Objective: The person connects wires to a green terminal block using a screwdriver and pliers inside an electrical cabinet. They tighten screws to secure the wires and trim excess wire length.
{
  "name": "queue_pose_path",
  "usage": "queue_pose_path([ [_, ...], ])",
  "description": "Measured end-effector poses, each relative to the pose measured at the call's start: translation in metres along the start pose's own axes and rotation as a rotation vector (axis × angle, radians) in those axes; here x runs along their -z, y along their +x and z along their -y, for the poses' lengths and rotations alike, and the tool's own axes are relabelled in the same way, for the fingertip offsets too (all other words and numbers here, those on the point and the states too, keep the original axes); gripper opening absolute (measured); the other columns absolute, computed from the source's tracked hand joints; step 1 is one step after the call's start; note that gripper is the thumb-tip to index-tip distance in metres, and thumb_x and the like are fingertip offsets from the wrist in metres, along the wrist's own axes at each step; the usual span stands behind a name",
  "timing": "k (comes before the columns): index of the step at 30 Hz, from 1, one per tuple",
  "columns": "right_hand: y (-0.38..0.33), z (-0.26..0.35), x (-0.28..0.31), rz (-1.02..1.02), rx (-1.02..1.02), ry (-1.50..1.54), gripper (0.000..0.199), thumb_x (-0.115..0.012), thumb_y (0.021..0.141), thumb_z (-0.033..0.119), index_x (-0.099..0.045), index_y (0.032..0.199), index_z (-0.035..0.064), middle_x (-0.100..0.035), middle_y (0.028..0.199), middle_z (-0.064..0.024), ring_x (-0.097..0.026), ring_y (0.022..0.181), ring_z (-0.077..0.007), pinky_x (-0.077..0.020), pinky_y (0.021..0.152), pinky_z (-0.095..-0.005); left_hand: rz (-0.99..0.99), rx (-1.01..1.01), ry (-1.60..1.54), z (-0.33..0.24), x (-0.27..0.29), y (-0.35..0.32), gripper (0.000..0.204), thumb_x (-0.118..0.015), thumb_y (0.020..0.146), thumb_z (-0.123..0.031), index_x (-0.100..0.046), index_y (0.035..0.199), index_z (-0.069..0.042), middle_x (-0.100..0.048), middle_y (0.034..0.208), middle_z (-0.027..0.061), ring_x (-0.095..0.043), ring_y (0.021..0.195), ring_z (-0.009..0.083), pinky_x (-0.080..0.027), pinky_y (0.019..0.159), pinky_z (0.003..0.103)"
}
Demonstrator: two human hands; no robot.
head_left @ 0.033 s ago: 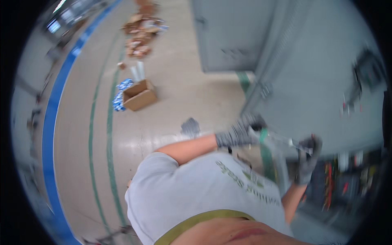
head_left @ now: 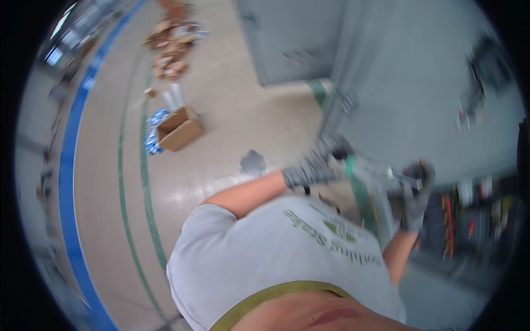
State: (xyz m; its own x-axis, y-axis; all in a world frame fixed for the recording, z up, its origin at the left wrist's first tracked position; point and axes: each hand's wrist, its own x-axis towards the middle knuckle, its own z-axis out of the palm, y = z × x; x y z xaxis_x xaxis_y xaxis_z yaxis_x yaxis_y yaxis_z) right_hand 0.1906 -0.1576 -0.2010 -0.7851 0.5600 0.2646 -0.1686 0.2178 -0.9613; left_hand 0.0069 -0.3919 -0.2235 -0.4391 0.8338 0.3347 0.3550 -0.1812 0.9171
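Note:
Both hands wear grey knitted gloves with dark palms. My left hand [head_left: 327, 157] is closed round one end of a long slim tool [head_left: 375, 168], beside its green part. The tool's pale, shiny shaft runs right to my right hand [head_left: 415, 190], whose fingers are closed about its far end. Blur hides the tool's exact kind and its tip. The two hands are apart, in front of a large grey metal cabinet [head_left: 403, 105], with my right hand near the cabinet's lower edge.
A grey cabinet door [head_left: 292, 44] stands open ahead. An open cardboard box [head_left: 185, 135] sits on the floor beside blue-and-white packaging [head_left: 153, 138]; crumpled cardboard [head_left: 171, 49] lies beyond. Several tools and parts fill a dark rack [head_left: 469, 226] at right. A dark device [head_left: 491, 63] is at far right.
My view has shifted slightly, so the box and cabinet door appear further left. Both hands sit a little higher in the picture, still holding the slim tool.

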Motion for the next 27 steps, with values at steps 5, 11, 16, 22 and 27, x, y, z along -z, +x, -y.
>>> queue_pose_path([
  [5,-0.026,0.003,0.011,-0.107,-0.104,-0.047,0.03,-0.055,0.097,0.025,-0.059,0.115,0.0011,-0.059,0.083,-0.004,-0.061,0.076,-0.011,-0.0482,0.066,-0.0244,0.027,-0.004,0.016,-0.01,-0.023,0.007,0.047,-0.085,0.068,-0.01,-0.064,0.109,-0.006,-0.062,0.104,0.0045,-0.059,0.091,0.0151,-0.05,0.082,0.029],
  [11,-0.04,0.02,0.003,-0.364,-0.084,0.02,0.018,-0.062,0.094,0.021,-0.066,0.1,0.0036,-0.064,0.093,-0.0045,-0.06,0.081,-0.0106,-0.0504,0.07,-0.0243,0.18,0.013,-0.004,0.015,-0.034,0.047,0.049,-0.087,0.066,-0.01,-0.065,0.11,-0.009,-0.063,0.103,0.0022,-0.059,0.089,0.0123,-0.051,0.083,0.027],
  [16,-0.076,0.004,0.038,-0.451,-0.247,-0.023,0.016,-0.065,0.092,0.02,-0.066,0.098,0.0043,-0.066,0.096,-0.0048,-0.062,0.084,-0.0113,-0.0518,0.073,-0.0254,0.249,-0.064,-0.068,0.023,-0.054,0.061,0.051,-0.087,0.065,-0.012,-0.065,0.112,-0.009,-0.063,0.102,0.0022,-0.059,0.089,0.0122,-0.05,0.084,0.027],
  [22,-0.101,0.007,0.031,-0.589,-0.107,-0.224,0.016,-0.063,0.093,0.019,-0.061,0.097,0.0031,-0.063,0.09,-0.0085,-0.061,0.066,-0.0153,-0.05,0.06,-0.0266,0.351,-0.059,-0.141,0.029,-0.061,0.072,0.051,-0.087,0.066,-0.012,-0.064,0.111,-0.009,-0.062,0.101,0.0015,-0.059,0.091,0.0129,-0.05,0.086,0.028],
  [27,-0.107,0.021,0.016,-0.625,-0.183,-0.127,0.015,-0.064,0.093,0.018,-0.061,0.096,0.0039,-0.063,0.089,-0.0072,-0.062,0.07,-0.0147,-0.0506,0.062,-0.0269,0.398,-0.037,-0.171,0.028,-0.062,0.076,0.049,-0.086,0.066,-0.009,-0.063,0.109,-0.009,-0.062,0.1,0.001,-0.059,0.092,0.0128,-0.05,0.087,0.029],
])
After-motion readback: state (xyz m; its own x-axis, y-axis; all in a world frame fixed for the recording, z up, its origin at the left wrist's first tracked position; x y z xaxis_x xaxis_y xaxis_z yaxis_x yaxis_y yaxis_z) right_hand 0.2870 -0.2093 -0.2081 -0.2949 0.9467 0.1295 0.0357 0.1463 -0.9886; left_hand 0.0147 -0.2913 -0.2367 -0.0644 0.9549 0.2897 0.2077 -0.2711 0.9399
